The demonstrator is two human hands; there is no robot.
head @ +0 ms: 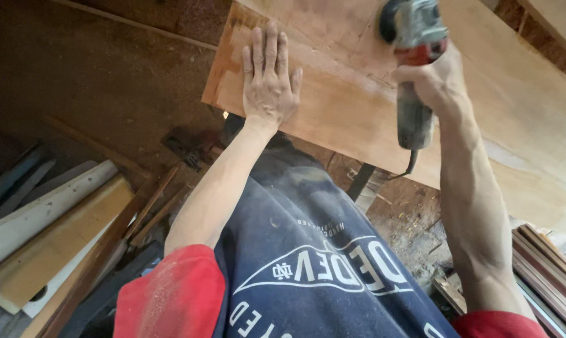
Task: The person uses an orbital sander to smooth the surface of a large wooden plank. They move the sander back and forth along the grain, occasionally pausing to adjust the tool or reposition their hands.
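Two hands share one wooden board (370,94): the left hand (269,81) lies flat and open near its corner, the right hand (434,78) grips a power sander (413,37) close by, so a sideways skid could catch the fingers.

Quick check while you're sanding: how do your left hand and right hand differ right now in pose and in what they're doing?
The left hand lies flat, fingers spread, palm down on the wooden board; the right hand is curled in a fist around the power sander. The left hand holds nothing, while the right hand grips the tool by its body. The left hand sits near the board's corner, the right hand further along. Both are bare and over the same board.
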